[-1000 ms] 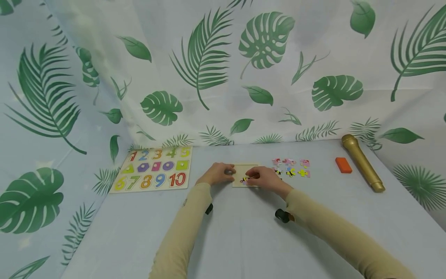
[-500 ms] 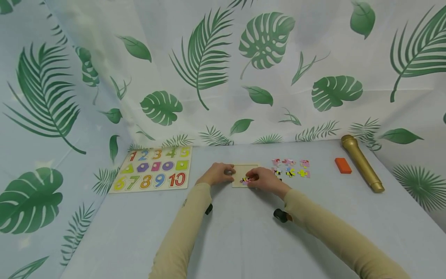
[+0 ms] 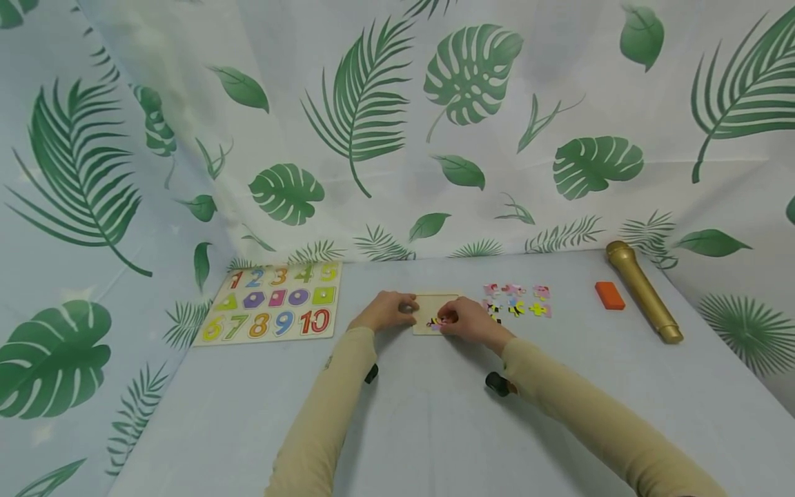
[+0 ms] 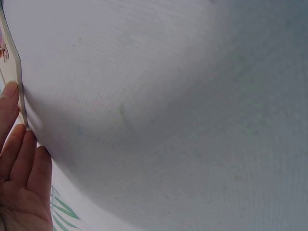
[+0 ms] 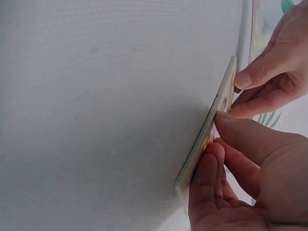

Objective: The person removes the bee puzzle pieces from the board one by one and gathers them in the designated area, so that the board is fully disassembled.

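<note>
A small pale wooden puzzle tray (image 3: pixel 426 304) lies in the middle of the table in the head view. My left hand (image 3: pixel 386 310) holds its left edge; the left wrist view shows the thumb over the rim and fingers at the side. Inside the tray's lower part is a bee-patterned jigsaw piece (image 3: pixel 432 324). Over the tray's right half, my right hand (image 3: pixel 473 321) pinches a jigsaw piece between thumb and curled fingertips, pressed close to the tray's face. The right wrist view shows a bit of orange there; most of that piece is hidden by the fingers.
Several loose pink and yellow jigsaw pieces (image 3: pixel 517 308) lie right of the tray. An orange block (image 3: pixel 610 295) and a gold microphone (image 3: pixel 644 293) are farther right. At the left lies a number-and-shape board (image 3: pixel 271 304). A leaf-patterned curtain (image 3: pixel 385 138) rises behind the table.
My right hand has shifted very slightly over the tray, its fingertips staying at the bee picture. My left hand keeps its place on the tray's edge.
</note>
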Tool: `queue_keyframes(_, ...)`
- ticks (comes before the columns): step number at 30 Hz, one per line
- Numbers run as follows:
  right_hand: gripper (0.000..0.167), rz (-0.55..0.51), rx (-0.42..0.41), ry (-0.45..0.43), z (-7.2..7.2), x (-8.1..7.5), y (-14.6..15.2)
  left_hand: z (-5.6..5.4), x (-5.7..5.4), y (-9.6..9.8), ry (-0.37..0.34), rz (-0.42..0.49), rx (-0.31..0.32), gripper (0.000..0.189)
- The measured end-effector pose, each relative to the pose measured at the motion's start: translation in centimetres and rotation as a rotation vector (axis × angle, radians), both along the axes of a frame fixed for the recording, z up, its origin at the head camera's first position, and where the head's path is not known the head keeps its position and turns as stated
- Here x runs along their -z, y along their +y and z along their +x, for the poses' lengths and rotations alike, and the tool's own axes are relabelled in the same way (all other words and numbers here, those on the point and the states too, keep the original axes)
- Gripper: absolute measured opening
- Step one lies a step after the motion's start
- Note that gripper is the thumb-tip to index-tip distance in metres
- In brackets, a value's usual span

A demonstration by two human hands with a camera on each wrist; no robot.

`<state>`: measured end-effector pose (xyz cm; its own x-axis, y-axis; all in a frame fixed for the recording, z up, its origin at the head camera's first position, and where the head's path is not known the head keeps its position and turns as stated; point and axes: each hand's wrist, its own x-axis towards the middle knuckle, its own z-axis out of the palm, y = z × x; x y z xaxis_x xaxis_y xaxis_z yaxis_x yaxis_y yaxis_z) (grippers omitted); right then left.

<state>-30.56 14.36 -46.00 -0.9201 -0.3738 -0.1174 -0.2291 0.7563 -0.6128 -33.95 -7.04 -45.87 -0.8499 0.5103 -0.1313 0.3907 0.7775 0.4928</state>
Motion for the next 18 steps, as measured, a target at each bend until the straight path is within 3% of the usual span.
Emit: queue_keyframes(18,0.022,-0.037,0.022,-0.029,-0.21,0.19,-0.17,-0.1,0.27,-0.1,0.013,0.005,0.009,0.036)
